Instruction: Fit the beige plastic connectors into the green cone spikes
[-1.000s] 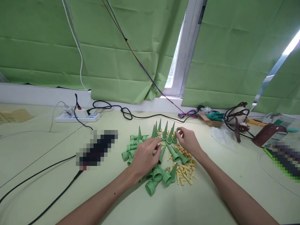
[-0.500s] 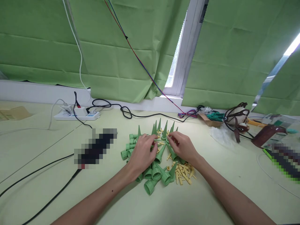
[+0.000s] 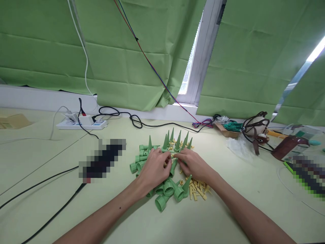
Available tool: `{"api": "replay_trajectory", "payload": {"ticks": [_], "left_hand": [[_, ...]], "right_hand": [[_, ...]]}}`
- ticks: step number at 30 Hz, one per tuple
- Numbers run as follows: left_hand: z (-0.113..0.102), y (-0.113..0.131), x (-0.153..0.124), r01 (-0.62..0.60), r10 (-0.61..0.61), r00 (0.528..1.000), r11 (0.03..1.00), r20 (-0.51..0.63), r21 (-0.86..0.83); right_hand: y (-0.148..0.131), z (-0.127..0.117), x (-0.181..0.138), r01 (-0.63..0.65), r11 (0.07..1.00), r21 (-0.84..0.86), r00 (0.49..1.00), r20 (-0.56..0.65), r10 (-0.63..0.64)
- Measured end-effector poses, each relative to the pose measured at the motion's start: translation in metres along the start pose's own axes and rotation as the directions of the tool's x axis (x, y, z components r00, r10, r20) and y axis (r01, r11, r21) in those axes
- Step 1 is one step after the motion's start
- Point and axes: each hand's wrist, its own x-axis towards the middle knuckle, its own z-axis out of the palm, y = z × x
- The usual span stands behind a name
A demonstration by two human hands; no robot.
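Note:
A heap of green plastic cones (image 3: 166, 189) lies on the pale table (image 3: 177, 223), with several more cones standing upright (image 3: 177, 141) behind it. Small yellow plugs (image 3: 198, 190) are scattered to the right of the heap. My left hand (image 3: 153, 167) rests on the heap with its fingers curled and pinched at a small yellowish piece near the middle. My right hand (image 3: 194, 164) meets it from the right, fingertips closed on a green cone (image 3: 174, 165) lying between both hands.
A white power strip (image 3: 81, 123) with plugs and black cables (image 3: 132, 120) lies at the back left. Another black cable (image 3: 50, 217) crosses the front left. A blurred dark object (image 3: 103, 159) sits left of the heap. Bags, straps and clutter (image 3: 256, 130) fill the right side.
My right hand left the upright cones and moved down-left to the middle of the heap. Both hands drew together until their fingertips met over one cone.

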Motion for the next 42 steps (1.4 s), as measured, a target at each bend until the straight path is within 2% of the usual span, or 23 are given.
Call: {"api": "replay_trajectory", "payload": {"ticks": [14,25,30,34,40,42], "left_hand": [[0.003,0.0004,-0.003,-0.09,0.089,0.996,0.996,0.023,0.026],[0.0019,0.0016,-0.0025,-0.063,0.062,0.997,0.998,0.042,-0.001],[0.0021,0.0005,-0.0023,-0.029,0.03,0.999,0.999,0.042,-0.021],[0.0031,-0.001,-0.0015,-0.024,0.024,1.0,0.998,-0.001,-0.063],[0.0012,-0.0005,0.0014,-0.024,0.027,0.999,0.992,0.02,-0.125],[0.0002,0.0003,0.0023,-0.016,0.019,1.0,0.991,0.019,-0.135]], "right_hand": [[0.0018,0.0054,-0.0008,0.003,0.999,0.046,0.999,0.038,-0.005],[0.0013,0.0065,-0.0014,-0.018,1.0,0.013,1.0,0.023,0.018],[-0.0005,0.0038,-0.0028,-0.022,1.0,0.013,0.998,-0.055,0.023],[-0.0017,0.0035,-0.0026,0.023,0.998,0.055,0.985,-0.172,-0.013],[-0.0049,0.0044,-0.0027,0.117,0.99,0.076,0.93,-0.36,-0.082],[-0.0067,0.004,-0.0034,0.117,0.987,0.11,0.904,-0.424,-0.06]]}}
